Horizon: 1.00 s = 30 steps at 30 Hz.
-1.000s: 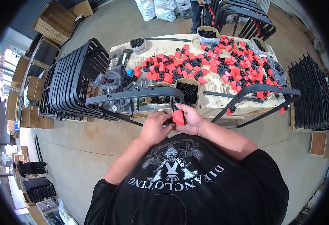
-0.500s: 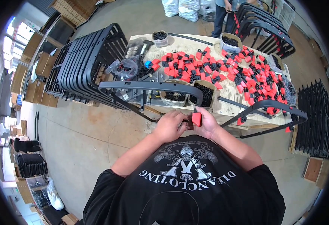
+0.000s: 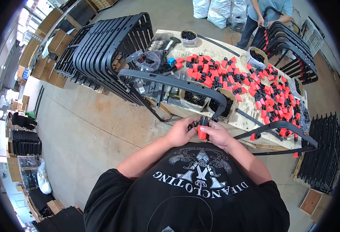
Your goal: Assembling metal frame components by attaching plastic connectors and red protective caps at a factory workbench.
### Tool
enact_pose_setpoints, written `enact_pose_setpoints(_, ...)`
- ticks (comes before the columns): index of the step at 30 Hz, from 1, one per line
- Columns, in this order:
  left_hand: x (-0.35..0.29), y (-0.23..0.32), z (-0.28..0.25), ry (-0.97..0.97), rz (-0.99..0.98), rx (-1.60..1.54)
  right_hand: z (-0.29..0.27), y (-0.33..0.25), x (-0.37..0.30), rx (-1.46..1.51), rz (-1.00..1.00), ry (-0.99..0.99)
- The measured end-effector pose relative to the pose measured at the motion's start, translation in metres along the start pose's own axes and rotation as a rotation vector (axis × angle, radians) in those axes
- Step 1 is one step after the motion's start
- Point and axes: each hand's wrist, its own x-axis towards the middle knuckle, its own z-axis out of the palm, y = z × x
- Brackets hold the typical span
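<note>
Close in front of my chest, my right hand (image 3: 218,135) pinches a red-and-black plastic fitting (image 3: 202,132), its black prongs pointing away from me. Beside it, my left hand (image 3: 182,132) is closed, its fingertips close to the fitting's black end. Something small and dark shows at those fingertips, too hidden to name. Just beyond my hands, a black bent-tube frame (image 3: 170,80) rests across the near edge of the table, one rounded corner curving down by my right hand. Two tubs of small black parts, one a near tub (image 3: 195,99), stand behind the frame's tube.
Red-and-black fittings (image 3: 216,73) lie heaped over the wooden table (image 3: 244,113). Stacked black frames (image 3: 108,42) stand at left, more (image 3: 290,46) at far right, where another person (image 3: 255,23) handles one. A second bent frame (image 3: 278,125) leans at the right. A hammer (image 3: 173,41) lies at the back left.
The fitting has turned in my right hand, so its black prongs now show. My view has shifted, moving the table rightward in the picture. The other person's hands now show on a frame.
</note>
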Motion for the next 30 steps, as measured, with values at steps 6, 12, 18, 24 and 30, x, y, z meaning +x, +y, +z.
enact_pose_setpoints(6,0.000,-0.015,-0.001,0.121,-0.137,-0.499,0.008,-0.007,0.013,-0.124,0.030,-0.005)
enact_pose_setpoints(12,0.002,-0.008,-0.010,0.198,-0.250,-0.654,0.021,-0.013,0.014,-0.161,-0.002,-0.056)
enact_pose_setpoints(18,-0.006,-0.013,-0.011,0.179,-0.280,-0.609,0.023,-0.009,0.015,-0.118,-0.008,-0.023)
enact_pose_setpoints(24,-0.009,-0.026,-0.008,0.133,-0.298,-0.698,0.029,-0.015,0.016,-0.117,0.021,0.015)
enact_pose_setpoints(30,-0.014,-0.043,-0.020,0.158,-0.295,-0.772,0.026,-0.010,0.035,-0.172,0.045,0.008)
